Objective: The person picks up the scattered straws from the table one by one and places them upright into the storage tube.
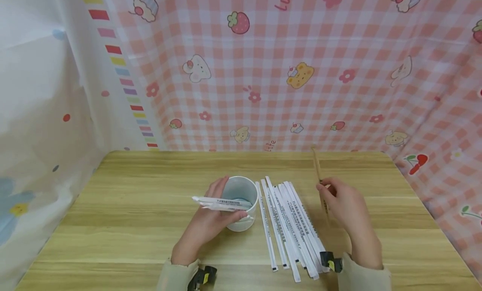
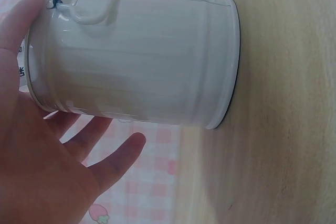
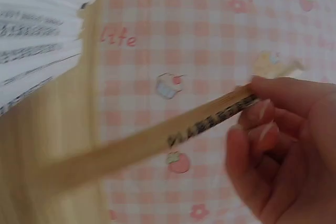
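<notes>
My left hand [image 1: 211, 218] grips a small white metal bucket [image 2: 131, 56] by its upper part, thumb and fingers on either side of the rim. Wire handle loops [image 2: 100, 9] hang on the bucket's side. A few white paper-wrapped straws [image 1: 222, 203] lean out over the bucket's left rim, their lower ends inside. To the right of the bucket, my right hand [image 1: 346, 201] pinches a brown paper-wrapped straw [image 3: 194, 121] between thumb and fingertips, raised above the table. Dark print runs along its wrapper.
Several white paper-wrapped straws [image 1: 290, 224] lie side by side on the wooden table [image 1: 132, 224], between bucket and right hand. A pink checked cloth [image 1: 263, 73] hangs behind the table's far edge. Dark wrist cameras sit on both sleeves.
</notes>
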Available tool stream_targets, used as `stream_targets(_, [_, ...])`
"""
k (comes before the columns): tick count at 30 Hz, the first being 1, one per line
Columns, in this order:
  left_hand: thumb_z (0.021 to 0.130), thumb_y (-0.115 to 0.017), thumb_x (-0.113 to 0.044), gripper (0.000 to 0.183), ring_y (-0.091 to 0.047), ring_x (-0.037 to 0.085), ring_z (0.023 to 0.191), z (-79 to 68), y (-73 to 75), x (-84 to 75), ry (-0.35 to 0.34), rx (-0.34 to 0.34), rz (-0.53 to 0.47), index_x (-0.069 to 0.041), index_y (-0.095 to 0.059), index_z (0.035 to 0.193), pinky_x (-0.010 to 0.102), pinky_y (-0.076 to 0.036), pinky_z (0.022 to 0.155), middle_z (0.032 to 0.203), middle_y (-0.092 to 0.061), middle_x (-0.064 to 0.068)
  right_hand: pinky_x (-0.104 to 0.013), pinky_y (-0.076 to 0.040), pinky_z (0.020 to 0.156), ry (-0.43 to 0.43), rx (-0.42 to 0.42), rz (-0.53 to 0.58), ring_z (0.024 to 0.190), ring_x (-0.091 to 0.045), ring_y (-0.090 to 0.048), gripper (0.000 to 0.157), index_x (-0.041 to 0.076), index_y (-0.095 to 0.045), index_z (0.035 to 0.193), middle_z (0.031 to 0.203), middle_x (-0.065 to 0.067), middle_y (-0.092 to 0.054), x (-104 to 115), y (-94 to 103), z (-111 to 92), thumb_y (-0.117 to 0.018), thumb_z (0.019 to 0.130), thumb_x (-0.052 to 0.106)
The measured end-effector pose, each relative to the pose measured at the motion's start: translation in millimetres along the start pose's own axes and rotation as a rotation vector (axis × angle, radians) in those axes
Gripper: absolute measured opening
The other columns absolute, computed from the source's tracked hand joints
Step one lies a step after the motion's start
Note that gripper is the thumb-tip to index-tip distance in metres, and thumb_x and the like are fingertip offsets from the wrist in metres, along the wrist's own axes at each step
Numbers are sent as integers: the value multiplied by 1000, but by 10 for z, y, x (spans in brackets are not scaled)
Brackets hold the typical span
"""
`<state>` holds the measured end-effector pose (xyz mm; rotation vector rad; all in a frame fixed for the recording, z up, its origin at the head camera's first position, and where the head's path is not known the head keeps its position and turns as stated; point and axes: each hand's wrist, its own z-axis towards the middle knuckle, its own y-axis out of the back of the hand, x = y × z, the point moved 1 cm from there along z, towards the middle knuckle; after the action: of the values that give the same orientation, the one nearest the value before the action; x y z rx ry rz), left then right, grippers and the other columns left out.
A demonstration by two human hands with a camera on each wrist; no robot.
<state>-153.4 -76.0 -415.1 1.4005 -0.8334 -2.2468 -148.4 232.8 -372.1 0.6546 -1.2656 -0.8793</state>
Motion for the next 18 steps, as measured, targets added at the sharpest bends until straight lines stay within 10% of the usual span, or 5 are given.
stream_targets(18, [67, -69, -52, 95, -33, 26, 121, 1, 4, -10, -11, -1, -9, -7, -25, 139, 46, -34, 95, 136, -31, 12, -12, -42, 43, 514, -591, 321, 48, -5, -51, 9, -2, -62, 88, 64, -2, -59, 547, 137, -144, -63, 82, 4])
